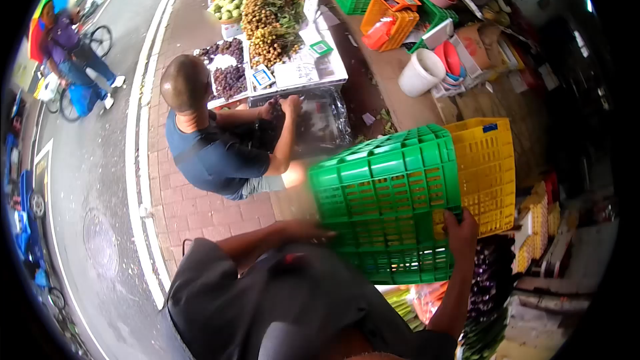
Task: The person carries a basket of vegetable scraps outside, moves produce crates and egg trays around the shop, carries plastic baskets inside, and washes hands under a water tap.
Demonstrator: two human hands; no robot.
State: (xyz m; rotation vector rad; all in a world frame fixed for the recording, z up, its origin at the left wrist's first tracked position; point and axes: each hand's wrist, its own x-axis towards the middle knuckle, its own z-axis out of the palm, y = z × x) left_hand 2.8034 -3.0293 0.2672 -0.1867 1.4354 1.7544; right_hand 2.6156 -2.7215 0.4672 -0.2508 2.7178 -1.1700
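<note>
A large green plastic crate [387, 187] lies tilted on its side in front of my body, its slatted wall facing up. My right hand [461, 227] grips its rim at the right end. My left hand [303, 232] is at the crate's lower left side, smeared by motion, so its fingers cannot be made out. Directly behind the green crate, on the right, is a yellow slatted crate [490, 177], partly hidden by it.
A person in a blue shirt [213, 157] bends over a stall table [333, 77] with grapes and longans at front left. A white bucket [421, 73] stands beyond the crates. Eggplants [492, 277] lie at right. Another person [70, 43] is on the road.
</note>
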